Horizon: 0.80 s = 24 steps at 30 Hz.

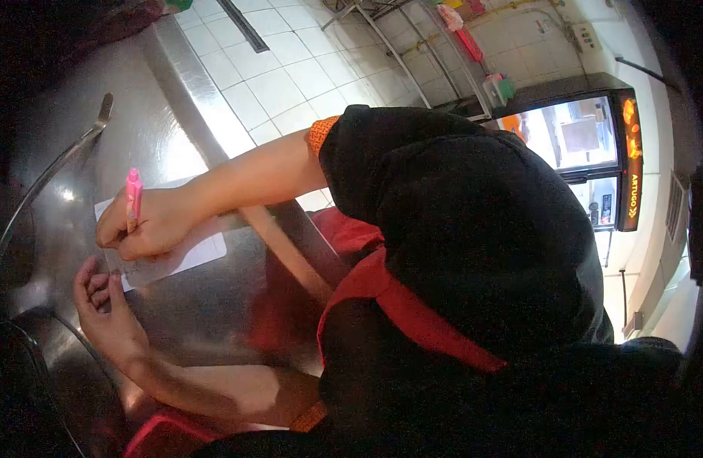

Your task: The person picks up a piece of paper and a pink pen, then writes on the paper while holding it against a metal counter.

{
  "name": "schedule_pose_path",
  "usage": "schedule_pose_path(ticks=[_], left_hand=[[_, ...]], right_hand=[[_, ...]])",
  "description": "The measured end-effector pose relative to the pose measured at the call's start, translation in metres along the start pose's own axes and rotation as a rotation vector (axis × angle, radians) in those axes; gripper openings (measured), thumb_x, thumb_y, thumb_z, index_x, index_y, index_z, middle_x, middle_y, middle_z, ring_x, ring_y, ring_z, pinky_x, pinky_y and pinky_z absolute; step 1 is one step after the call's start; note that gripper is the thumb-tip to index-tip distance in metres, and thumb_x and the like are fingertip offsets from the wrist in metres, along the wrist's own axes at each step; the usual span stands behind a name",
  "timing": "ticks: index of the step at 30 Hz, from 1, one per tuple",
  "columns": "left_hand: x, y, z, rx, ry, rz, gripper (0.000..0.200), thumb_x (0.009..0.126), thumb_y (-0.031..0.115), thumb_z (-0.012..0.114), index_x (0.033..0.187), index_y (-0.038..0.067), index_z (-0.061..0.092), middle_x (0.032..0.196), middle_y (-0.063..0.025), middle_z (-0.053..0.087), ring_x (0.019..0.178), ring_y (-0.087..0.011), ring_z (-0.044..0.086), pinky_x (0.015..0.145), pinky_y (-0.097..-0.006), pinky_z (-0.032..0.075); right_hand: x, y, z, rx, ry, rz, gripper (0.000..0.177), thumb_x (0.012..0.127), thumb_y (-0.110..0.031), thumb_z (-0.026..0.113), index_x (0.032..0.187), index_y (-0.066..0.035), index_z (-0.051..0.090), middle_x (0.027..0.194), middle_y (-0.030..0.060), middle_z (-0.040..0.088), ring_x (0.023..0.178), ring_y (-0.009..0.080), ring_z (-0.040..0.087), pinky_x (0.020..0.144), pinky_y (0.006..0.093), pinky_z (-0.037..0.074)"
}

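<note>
A pink pen stands nearly upright in my right hand, whose fingers are closed around it. The hand rests on a white sheet of paper lying on a metal table. Small dark marks show on the paper close to its near-left corner; the pen's tip is hidden behind my fingers. My left hand lies at the paper's edge, fingers loosely curled and apart from the thumb. The thumb tip reaches the paper's corner, and nothing shows in the palm.
A curved metal rim runs along the left side of the table. Beyond the raised table edge is a white tiled floor. A lit glass-door fridge stands at the right, near a metal rack.
</note>
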<state>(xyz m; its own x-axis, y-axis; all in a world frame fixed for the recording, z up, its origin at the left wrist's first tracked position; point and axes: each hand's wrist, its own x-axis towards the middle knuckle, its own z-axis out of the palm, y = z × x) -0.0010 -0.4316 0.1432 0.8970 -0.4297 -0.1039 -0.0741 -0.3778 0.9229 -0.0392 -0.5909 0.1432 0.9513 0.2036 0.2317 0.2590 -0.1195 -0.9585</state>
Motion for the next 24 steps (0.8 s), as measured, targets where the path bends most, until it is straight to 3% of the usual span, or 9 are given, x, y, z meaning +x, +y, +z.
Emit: schedule_pose_path(ticks=[3,9,18,24], left_hand=[[0.001,-0.003,0.0,-0.009,-0.008,0.011,0.029,0.07,0.001,0.053,0.098,0.005,0.049,0.073,-0.0011,0.046,0.063,-0.0088,0.041,0.062,-0.0204,0.037],[0.002,-0.004,0.001,-0.022,0.001,0.026,0.029,0.069,0.001,0.053,0.098,0.005,0.049,0.073,-0.0009,0.045,0.063,-0.0082,0.041,0.061,-0.0198,0.037],[0.0,0.0,0.001,0.012,0.008,0.027,0.029,0.069,0.001,0.054,0.097,0.005,0.049,0.073,-0.0007,0.045,0.062,-0.008,0.041,0.061,-0.0194,0.037],[0.0,0.001,0.0,0.019,-0.005,-0.002,0.029,0.07,0.002,0.054,0.097,0.005,0.049,0.073,-0.0009,0.045,0.064,-0.0082,0.041,0.061,-0.0199,0.037]], right_hand=[[0.0,-0.005,-0.004,-0.135,0.006,-0.128,0.014,0.059,-0.004,0.046,0.051,0.001,0.036,0.049,0.0086,0.037,0.046,0.0168,0.041,0.044,0.029,0.033],[-0.002,-0.014,-0.003,-0.026,-0.009,0.077,0.013,0.059,-0.004,0.046,0.052,0.001,0.037,0.05,0.008,0.037,0.045,0.0163,0.041,0.043,0.0289,0.033],[0.0,0.001,0.001,0.071,0.001,0.04,0.013,0.058,-0.004,0.046,0.052,0.002,0.036,0.05,0.0085,0.036,0.046,0.0163,0.039,0.044,0.0289,0.032],[0.001,-0.003,-0.001,-0.03,-0.012,-0.049,0.012,0.059,-0.004,0.045,0.052,0.002,0.036,0.05,0.0088,0.036,0.046,0.0159,0.04,0.044,0.0291,0.032]])
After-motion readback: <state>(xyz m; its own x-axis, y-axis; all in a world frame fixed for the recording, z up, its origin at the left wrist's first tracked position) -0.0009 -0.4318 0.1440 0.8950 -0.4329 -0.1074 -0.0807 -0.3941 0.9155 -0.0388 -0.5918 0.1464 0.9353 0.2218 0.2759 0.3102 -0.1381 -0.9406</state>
